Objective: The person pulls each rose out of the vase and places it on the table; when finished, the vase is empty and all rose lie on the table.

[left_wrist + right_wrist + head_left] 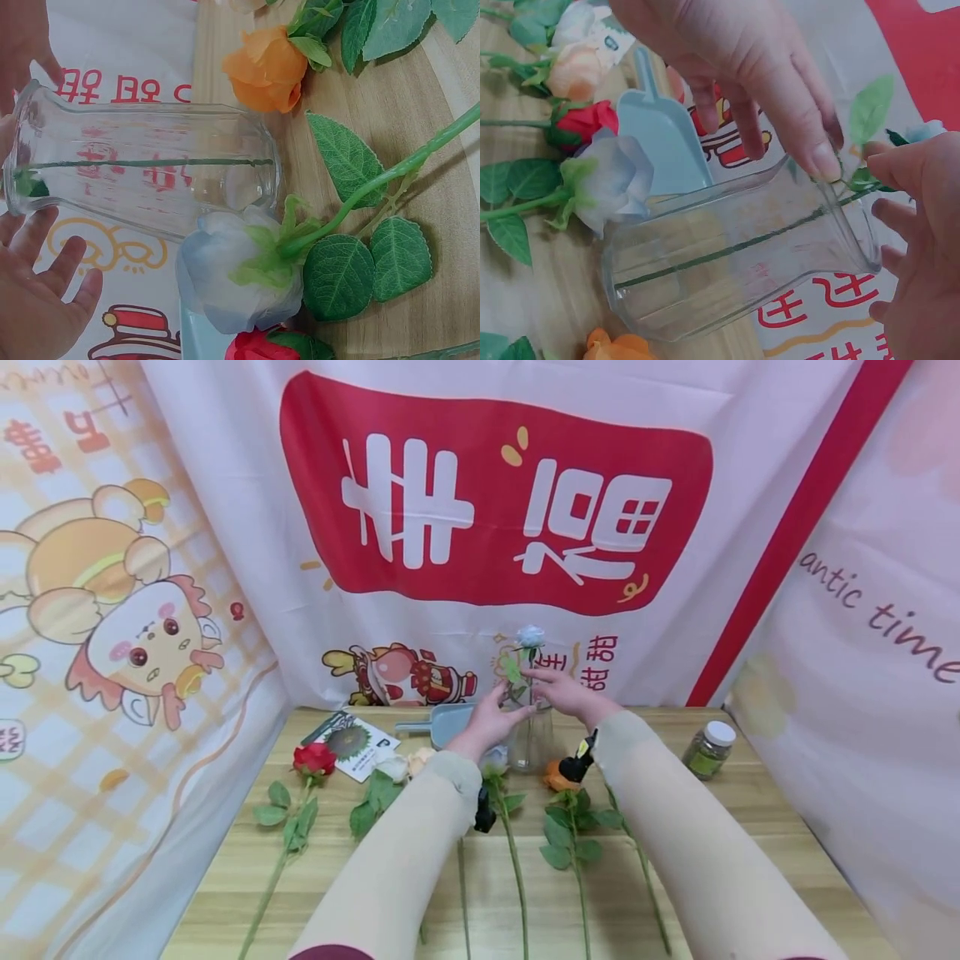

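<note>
A clear glass vase (528,750) stands upright at the back of the table. In it leans a pale blue rose (530,637), its green stem (727,253) running down to the base. My left hand (491,720) is at the left side of the vase's mouth, its thumb (825,161) at the rim and the other fingers spread. From the right, my right hand (566,695) reaches to the rim with loosely bent fingers, fingertips close to the stem and a leaf (871,109). A whitish-blue rose (240,270) lies just in front of the vase.
On the table lie a red rose (313,760), white and peach roses (577,71), a second red rose (589,124) and an orange rose (561,777). Behind them are a sunflower-pictured card (358,745) and a light blue dustpan (664,139). A white-lidded jar (708,750) stands right.
</note>
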Available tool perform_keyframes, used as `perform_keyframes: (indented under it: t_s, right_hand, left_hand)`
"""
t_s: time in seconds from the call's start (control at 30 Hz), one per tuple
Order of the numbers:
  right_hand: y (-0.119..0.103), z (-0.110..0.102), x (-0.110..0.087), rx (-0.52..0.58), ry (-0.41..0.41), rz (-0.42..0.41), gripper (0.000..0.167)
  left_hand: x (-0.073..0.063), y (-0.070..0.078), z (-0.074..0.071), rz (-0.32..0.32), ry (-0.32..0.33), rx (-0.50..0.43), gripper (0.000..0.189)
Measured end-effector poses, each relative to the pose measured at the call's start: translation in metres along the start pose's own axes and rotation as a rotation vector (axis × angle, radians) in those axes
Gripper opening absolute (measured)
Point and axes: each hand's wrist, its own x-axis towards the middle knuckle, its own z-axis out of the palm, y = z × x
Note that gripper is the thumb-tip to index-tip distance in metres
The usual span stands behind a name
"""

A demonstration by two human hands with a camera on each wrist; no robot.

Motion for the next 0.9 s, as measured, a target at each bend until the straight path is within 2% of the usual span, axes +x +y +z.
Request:
perform_keyframes:
  t_s: [0.1, 0.17, 0.3, 0.37, 0.47, 0.63, 0.77, 0.9]
  right_hand:
    - [0.001, 0.003, 0.006, 0.043, 0.046, 0.026, 0.048]
    - [0.003, 0.005, 0.009, 0.110, 0.128, 0.037, 0.047]
    - [0.004, 0.005, 0.012, 0.301, 0.412, 0.005, 0.034]
    - [0.002, 0.004, 0.011, 0.360, 0.545, -0.017, 0.027]
    - [-0.005, -0.002, 0.006, 0.420, 0.678, -0.044, 0.025]
    - [-0.023, -0.019, -0.008, 0.531, 0.774, -0.074, 0.037]
    - [-0.043, -0.040, -0.026, 0.679, 0.789, -0.123, 0.040]
    - [-0.063, -0.067, -0.056, 0.801, 0.786, -0.208, 0.042]
  left_hand:
    - [0.001, -0.001, 0.001, 0.020, 0.002, 0.001, 0.080]
    - [0.002, -0.001, 0.002, 0.031, 0.003, 0.002, 0.078]
    - [0.004, -0.002, 0.003, 0.035, 0.004, -0.006, 0.076]
    - [0.004, -0.003, 0.002, 0.030, 0.007, -0.014, 0.075]
    - [0.004, -0.001, 0.002, 0.031, 0.014, -0.022, 0.077]
    - [0.002, 0.002, 0.002, 0.026, 0.019, -0.024, 0.080]
    - [0.002, 0.001, 0.002, 0.022, 0.011, -0.046, 0.081]
    - [0.002, -0.001, 0.002, 0.006, -0.003, -0.068, 0.079]
